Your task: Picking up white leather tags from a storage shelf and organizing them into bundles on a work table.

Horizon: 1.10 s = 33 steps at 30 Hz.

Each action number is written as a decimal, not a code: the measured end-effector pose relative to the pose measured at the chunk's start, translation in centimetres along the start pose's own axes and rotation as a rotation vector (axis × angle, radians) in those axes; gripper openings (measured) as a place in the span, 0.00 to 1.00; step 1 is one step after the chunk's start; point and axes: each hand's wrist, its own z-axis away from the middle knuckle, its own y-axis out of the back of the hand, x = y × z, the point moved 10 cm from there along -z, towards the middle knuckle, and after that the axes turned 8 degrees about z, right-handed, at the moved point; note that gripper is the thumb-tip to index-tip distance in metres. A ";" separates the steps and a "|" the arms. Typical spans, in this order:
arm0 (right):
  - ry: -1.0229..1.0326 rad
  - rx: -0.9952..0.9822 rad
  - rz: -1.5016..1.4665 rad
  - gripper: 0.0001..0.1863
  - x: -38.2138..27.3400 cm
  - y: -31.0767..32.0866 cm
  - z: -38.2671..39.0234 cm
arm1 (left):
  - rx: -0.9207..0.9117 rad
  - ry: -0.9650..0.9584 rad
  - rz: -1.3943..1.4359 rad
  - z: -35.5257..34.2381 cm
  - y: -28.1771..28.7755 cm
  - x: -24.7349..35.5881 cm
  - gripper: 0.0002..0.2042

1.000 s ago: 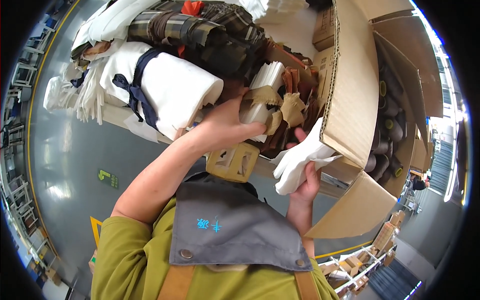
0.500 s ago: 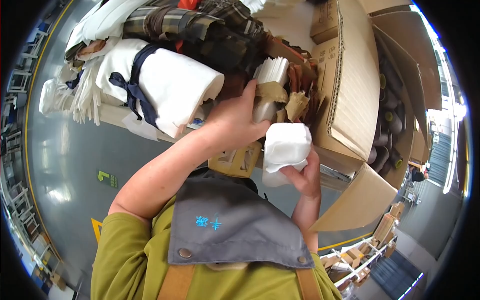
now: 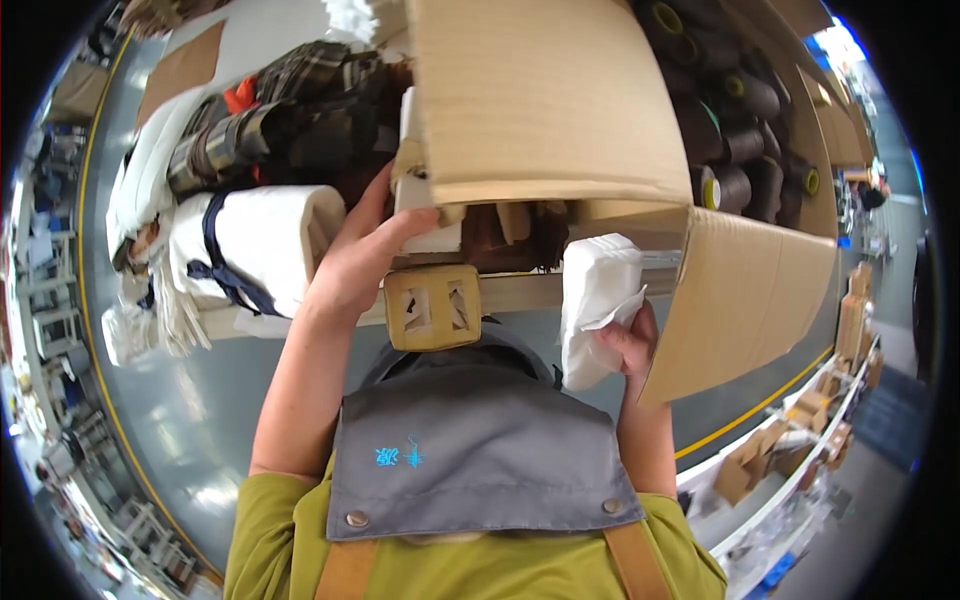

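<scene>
My left hand (image 3: 362, 250) grips a white stack of strips (image 3: 432, 240) with a torn brown paper band around it. Its thumb lies across the near side and the fingers run along the left; a cardboard flap (image 3: 550, 100) hides much of the stack. In my right hand (image 3: 632, 338) is a folded white cloth bundle (image 3: 598, 300), pinched at its lower right with a loose flap of cloth under the thumb. A white fabric roll (image 3: 270, 240), tied with a dark blue strip (image 3: 213, 235), lies just left of my left hand.
Dark plaid cloth (image 3: 300, 110) is heaped behind the roll. An open carton (image 3: 690, 190) at the right holds several dark thread cones (image 3: 745, 145), and its side flap (image 3: 745, 300) juts toward me. A yellowish holder (image 3: 432, 308) sits at the table's front edge.
The view has shifted right, and the carton flap now covers much of the banded stack. My right hand has drawn the white cloth bundle away from the stack, to the right.
</scene>
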 end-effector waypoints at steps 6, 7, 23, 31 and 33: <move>-0.003 0.012 -0.241 0.38 0.2 -1.2 -0.3 | 0.011 -0.046 0.123 -0.1 0.1 -0.3 0.28; -0.002 0.005 -0.279 0.38 0.2 -1.8 -0.3 | 0.020 -0.040 0.172 -0.1 0.6 -0.4 0.27; 0.013 -0.340 -0.638 0.25 -6.3 -12.1 -4.9 | 0.073 -0.089 0.301 1.4 2.6 -1.2 0.25; -0.055 -0.474 -0.705 0.22 -6.9 -15.1 -5.5 | -0.095 -0.146 0.253 3.5 0.8 0.0 0.43; -0.036 -0.519 -0.741 0.21 -7.2 -15.4 -5.4 | -0.168 -0.107 0.318 3.5 0.5 -0.5 0.42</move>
